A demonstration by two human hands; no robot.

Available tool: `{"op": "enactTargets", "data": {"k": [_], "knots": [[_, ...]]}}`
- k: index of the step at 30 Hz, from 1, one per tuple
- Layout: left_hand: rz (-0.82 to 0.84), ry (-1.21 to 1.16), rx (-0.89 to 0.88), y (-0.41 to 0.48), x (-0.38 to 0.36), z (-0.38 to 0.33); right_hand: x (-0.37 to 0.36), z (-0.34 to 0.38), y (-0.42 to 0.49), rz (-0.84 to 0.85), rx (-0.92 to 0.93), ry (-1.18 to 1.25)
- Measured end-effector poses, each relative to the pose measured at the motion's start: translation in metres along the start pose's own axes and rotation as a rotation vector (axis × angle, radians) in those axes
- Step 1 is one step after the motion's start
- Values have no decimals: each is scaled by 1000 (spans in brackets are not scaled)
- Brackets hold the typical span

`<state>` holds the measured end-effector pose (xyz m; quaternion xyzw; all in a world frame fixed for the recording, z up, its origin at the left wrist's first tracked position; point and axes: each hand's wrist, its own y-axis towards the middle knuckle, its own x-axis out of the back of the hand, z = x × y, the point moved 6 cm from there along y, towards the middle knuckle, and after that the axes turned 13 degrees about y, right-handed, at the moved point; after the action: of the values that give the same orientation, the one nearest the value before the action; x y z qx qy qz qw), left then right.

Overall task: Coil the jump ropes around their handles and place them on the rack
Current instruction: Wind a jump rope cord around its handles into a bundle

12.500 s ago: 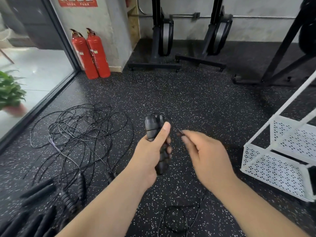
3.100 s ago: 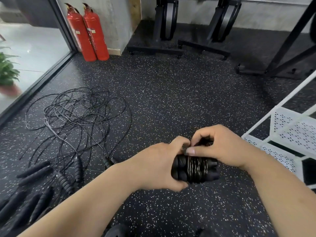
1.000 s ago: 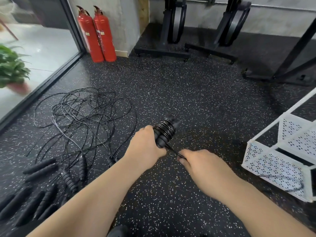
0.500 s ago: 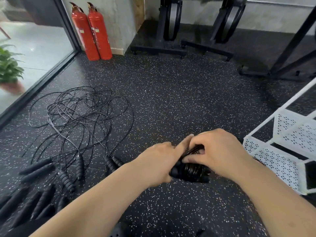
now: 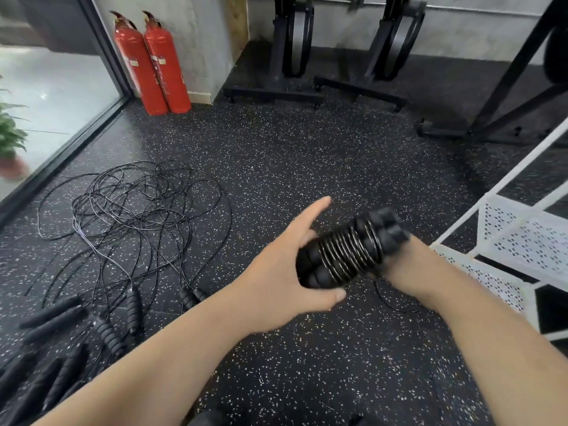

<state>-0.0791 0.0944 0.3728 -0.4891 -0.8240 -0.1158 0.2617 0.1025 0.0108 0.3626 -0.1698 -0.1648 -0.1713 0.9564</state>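
A coiled jump rope (image 5: pixel 347 253), two black handles side by side with thin cable wound around them, lies tilted in the air above the floor. My right hand (image 5: pixel 408 265) grips its far end from below, mostly hidden behind the bundle. My left hand (image 5: pixel 285 272) is spread at the near end, index finger stretched out and thumb under the handles, touching them loosely. The white perforated rack (image 5: pixel 504 229) stands just right of the bundle. A tangle of loose jump ropes (image 5: pixel 132 207) lies on the floor to the left.
More black handles (image 5: pixel 49 318) lie at the lower left. Two red fire extinguishers (image 5: pixel 153 63) stand by the wall, next to a glass wall with a plant (image 5: pixel 9 139) behind it. Black machine bases (image 5: pixel 276 93) line the back. A thin cable loop (image 5: pixel 390 302) lies under my right wrist.
Both hands were closed over the bundle low down half a second ago. Now the bundle is raised and tilted toward the rack, my right hand holds it and my left hand has spread apart.
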Motion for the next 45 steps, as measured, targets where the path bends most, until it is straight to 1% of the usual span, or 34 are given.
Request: {"op": "enactTargets", "data": {"k": [1,3,5,7,8,10,12,14,16,18,20,22,25,27,28,30,33,36,39,42,45], "knots": [[-50,8,36,4,2,7,-8,-1,1,-24,-5,-78],[-103,36,134,11,4,26,-29,-4,3,17,18,-239],[-76,49,211,17,2,46,-48,-9,3,79,29,-397],[-11,12,244,20,-2,60,-61,-13,2,119,30,-514],[13,36,258,20,-2,65,-67,-13,-1,133,43,-583],[15,206,304,20,5,72,-73,-11,-6,137,93,-692],[-17,394,370,20,14,78,-74,-6,-10,128,135,-769],[-43,483,432,20,18,85,-77,2,-17,134,172,-834],[-31,581,449,22,17,89,-83,7,-23,126,246,-914],[28,700,424,24,12,88,-92,15,-28,69,389,-1002],[144,793,379,25,2,83,-94,24,-29,40,438,-1020],[242,829,307,21,-9,77,-87,31,-26,38,441,-995],[311,844,100,13,-25,58,-64,27,-15,26,369,-908],[349,834,-12,8,-31,45,-50,19,-8,28,349,-752],[365,819,-30,7,-32,42,-45,14,-6,52,328,-647],[382,757,-18,5,-30,38,-39,12,-4,78,322,-439],[332,566,51,5,-18,38,-31,17,-4,17,317,-225],[245,381,109,7,-4,42,-25,18,-1,4,249,-129],[163,274,139,11,2,48,-23,18,0,8,190,-75],[35,160,163,15,8,58,-21,16,1,-81,168,-5],[-87,-25,242,18,9,69,-17,9,4,-170,139,99]]}}
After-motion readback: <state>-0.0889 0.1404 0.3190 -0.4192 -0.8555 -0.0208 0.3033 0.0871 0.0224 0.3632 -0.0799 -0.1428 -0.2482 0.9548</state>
